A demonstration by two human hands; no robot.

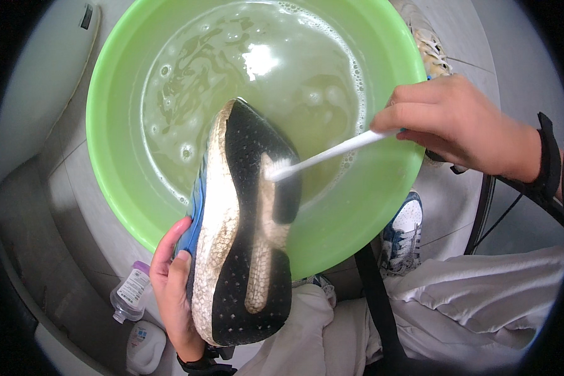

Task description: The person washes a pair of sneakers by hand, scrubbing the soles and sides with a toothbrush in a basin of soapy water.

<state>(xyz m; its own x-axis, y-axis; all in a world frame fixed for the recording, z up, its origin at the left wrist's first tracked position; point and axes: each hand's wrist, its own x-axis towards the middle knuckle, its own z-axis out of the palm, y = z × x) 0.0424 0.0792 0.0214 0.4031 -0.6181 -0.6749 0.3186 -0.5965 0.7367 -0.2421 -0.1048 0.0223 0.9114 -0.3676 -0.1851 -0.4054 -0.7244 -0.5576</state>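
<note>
A sneaker [218, 263] with a blue upper is held sole outward, its toe over a green basin [122, 207] of cloudy, sudsy water. My left hand [174, 282] grips it by the side near the heel. The sole has black rubber parts around a pale, stained middle strip. In my right hand [460, 122] is a white toothbrush [341, 148], pinched by the handle's end. Its bristles rest against the upper part of the pale strip. The left fingers behind the shoe are partly hidden.
A clear bottle with a purple base [131, 293] and a white bottle [146, 346] lie at lower left on the tiled floor. Another sneaker [427, 47] stands beyond the basin's right rim. My worn shoe [404, 235] is beside the basin; a white curved fixture [44, 69] is at left.
</note>
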